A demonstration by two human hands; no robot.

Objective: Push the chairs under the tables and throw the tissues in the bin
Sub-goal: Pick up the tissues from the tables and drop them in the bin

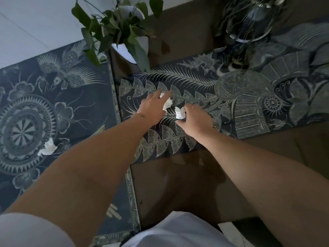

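Arms stretch forward from the bottom of the head view, both bare below short white sleeves, reaching over a glass-topped table (187, 184) whose dark patterned runner (240, 104) serves as the landmark. The left hand (153, 108) lies palm down on the near-left part of the runner, fingers spread and reaching around a crumpled white tissue (167, 104); the fingertips touch its top and side, yet whether they have closed into a firm hold cannot be told. The right hand (197, 118) sits just right of it on the runner, fingers bent, thumb out toward the viewer, cupping a second tissue (179, 113) that lies against its fingers; a full grip is not plain here either. The two wads lie nearly touching each other.

Left of the runner, on a second dark cloth (53, 104) printed with a pale bird and a round medallion, a third tissue (48, 148) lies loose, a soft rumpled lump. Beyond the runner's far-left corner a leafy plant (117, 29) stands in a white pot. At its far right a clear glass vase (249, 20) holds thin stems. The runner's print shows fine pale ferns and leaves on a near-black ground; the glass is smooth, brown, faintly reflective.
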